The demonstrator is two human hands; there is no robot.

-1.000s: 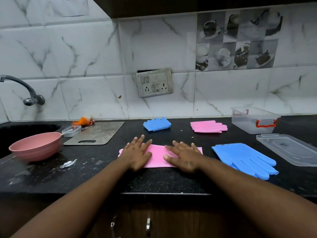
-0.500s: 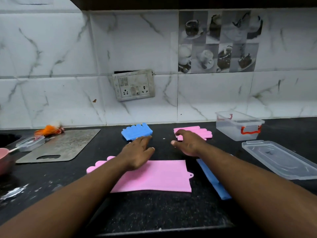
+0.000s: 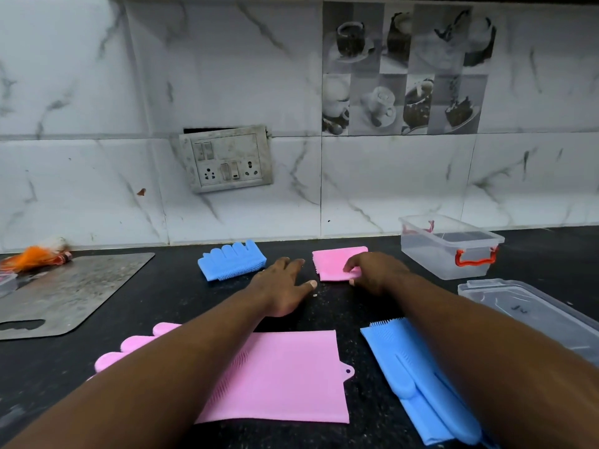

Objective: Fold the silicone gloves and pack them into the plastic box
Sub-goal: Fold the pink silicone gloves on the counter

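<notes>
Black speckled stone is forming the desk (image 3: pixel 356 319) that is carrying everything, with white marble-look tiles rising behind it. Nearest the camera, a flat unfolded pink silicone glove (image 3: pixel 285 377) is lying with its fingers pointing left, partly under the left forearm. Just to its right, an unfolded blue silicone glove (image 3: pixel 418 377) is lying at a slant, partly covered by the right forearm. Farther right, a clear plastic lid (image 3: pixel 518 306) is resting flat on the desk.

Beyond the flat gloves, the left hand (image 3: pixel 282 283) is lying palm down on the bare desk, fingers spread and holding nothing. The right hand (image 3: pixel 372 273) is curling over the near right corner of a folded pink silicone glove (image 3: pixel 334 262), its fingertips pressing on it and the thumb at its near edge; whether it is truly pinching the glove cannot be told. A folded blue silicone glove (image 3: pixel 231 260) is sitting left of the left hand, apart from it.

At the right, near the wall, a clear plastic box with red handles (image 3: pixel 450 247) is standing open and holding no gloves. At the far left, a grey metal cutting board (image 3: pixel 64 293) is lying flat, with an orange scrap (image 3: pixel 35 256) at its far edge. On the wall, a grimy switch and socket plate (image 3: pixel 227 158) is hanging slightly tilted.
</notes>
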